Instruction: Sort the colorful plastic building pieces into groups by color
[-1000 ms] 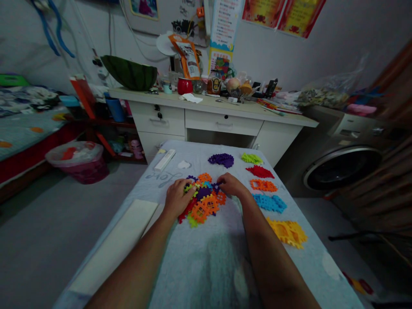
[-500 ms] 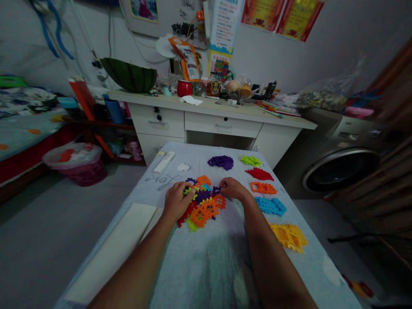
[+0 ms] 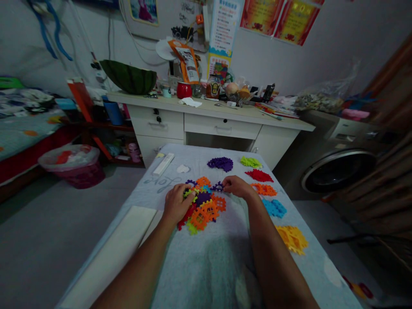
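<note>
Inspector: Grey-blue cloth covers the table (image 3: 206,274); its near end is bare. Hands?

Recorder: At mid-table the left hand (image 3: 176,205) lies curled on the left edge of the mixed pile (image 3: 203,207) of interlocking plastic pieces. Its fingers are over a yellow-green piece; whether it grips, I cannot tell. At the pile's far right edge the right hand (image 3: 236,186) pinches a purple piece (image 3: 218,187).

Inspector: Beyond?

Recorder: Sorted heaps run up the right side: yellow heap (image 3: 292,238), blue heap (image 3: 274,207), orange heap (image 3: 264,189), red heap (image 3: 259,175), green heap (image 3: 251,162). Farthest is the purple heap (image 3: 220,163).

Inspector: Risk?

Recorder: In my judgement, if the pinched piece is hooked to its neighbours, lifting it would drag them out and scatter the pile. The yellow heap sits near the table's right edge, so a forearm sweep could push it off.

Inspector: Obscured?

Recorder: Light is dim. The left palm hides what lies beneath it, and the right wrist cuts off the blue heap's inner edge. Clutter on the desk (image 3: 222,124) is too small to name.
</note>
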`<state>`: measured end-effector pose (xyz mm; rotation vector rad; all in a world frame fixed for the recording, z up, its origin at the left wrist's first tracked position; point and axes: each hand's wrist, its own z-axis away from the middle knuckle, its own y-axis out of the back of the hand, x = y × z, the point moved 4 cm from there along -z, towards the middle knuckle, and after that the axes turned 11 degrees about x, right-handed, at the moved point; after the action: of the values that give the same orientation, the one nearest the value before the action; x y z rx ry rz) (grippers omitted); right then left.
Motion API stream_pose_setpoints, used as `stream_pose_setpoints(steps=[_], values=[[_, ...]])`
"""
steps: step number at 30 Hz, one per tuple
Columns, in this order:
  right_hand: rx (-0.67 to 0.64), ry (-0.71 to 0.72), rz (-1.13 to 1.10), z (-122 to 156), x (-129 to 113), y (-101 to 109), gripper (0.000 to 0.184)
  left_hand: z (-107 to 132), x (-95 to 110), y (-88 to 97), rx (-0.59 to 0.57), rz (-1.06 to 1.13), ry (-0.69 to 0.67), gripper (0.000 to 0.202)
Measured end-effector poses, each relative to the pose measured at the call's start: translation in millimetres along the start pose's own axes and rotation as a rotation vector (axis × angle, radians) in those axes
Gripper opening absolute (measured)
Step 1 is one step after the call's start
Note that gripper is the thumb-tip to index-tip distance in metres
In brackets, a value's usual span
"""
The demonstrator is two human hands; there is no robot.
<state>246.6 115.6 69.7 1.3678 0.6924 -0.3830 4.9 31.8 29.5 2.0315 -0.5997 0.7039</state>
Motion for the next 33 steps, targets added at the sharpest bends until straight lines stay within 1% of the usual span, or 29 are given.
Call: stream_pose_setpoints(steps=[2, 4, 7, 10, 12, 15, 19, 22, 25, 27, 30, 33], values=[[0.079, -0.014, 0.022, -9, -2, 6, 0.011, 0, 0, 0.1, -0.001, 0.004, -0.002, 0.027], [0.213, -0.021, 0.092, -23, -4, 10, 0.013, -1, 0, 0.3, 0.002, 0.005, -0.004, 0.026], [0.368, -0.037, 0.176, -46, -7, 9, 0.015, -1, 0, 0.4, 0.01, 0.002, -0.001, 0.024], [0.43, -0.058, 0.203, -65, -4, 0, 0.017, 0, -1, 0.2, 0.017, 0.008, -0.002, 0.024], [0.464, -0.07, 0.21, -72, 0, -6, 0.018, 0, -1, 0.3, 0.017, 0.012, -0.003, 0.025], [0.525, -0.096, 0.207, -74, 3, -10, 0.022, 1, 0, 1.0, 0.01, 0.016, -0.004, 0.026], [0.574, -0.111, 0.189, -67, 3, -10, 0.026, 0, 2, 2.3, 0.014, 0.021, 0.002, 0.026], [0.568, -0.081, 0.147, -57, 2, -2, 0.024, 0, 2, 2.2, 0.008, 0.016, 0.0, 0.026], [0.522, -0.019, 0.059, -41, 7, 18, 0.025, 0, 1, 1.6, 0.001, 0.009, 0.0, 0.027], [0.442, 0.043, 0.037, -25, 13, 35, 0.024, 0, 0, 1.2, -0.001, 0.006, -0.002, 0.027], [0.257, 0.105, 0.105, 10, 24, 59, 0.021, -1, -1, 0.2, -0.002, 0.003, -0.004, 0.028], [0.096, 0.134, 0.222, 51, 36, 72, 0.021, -1, -3, -0.5, 0.008, 0.012, 0.004, 0.029]])
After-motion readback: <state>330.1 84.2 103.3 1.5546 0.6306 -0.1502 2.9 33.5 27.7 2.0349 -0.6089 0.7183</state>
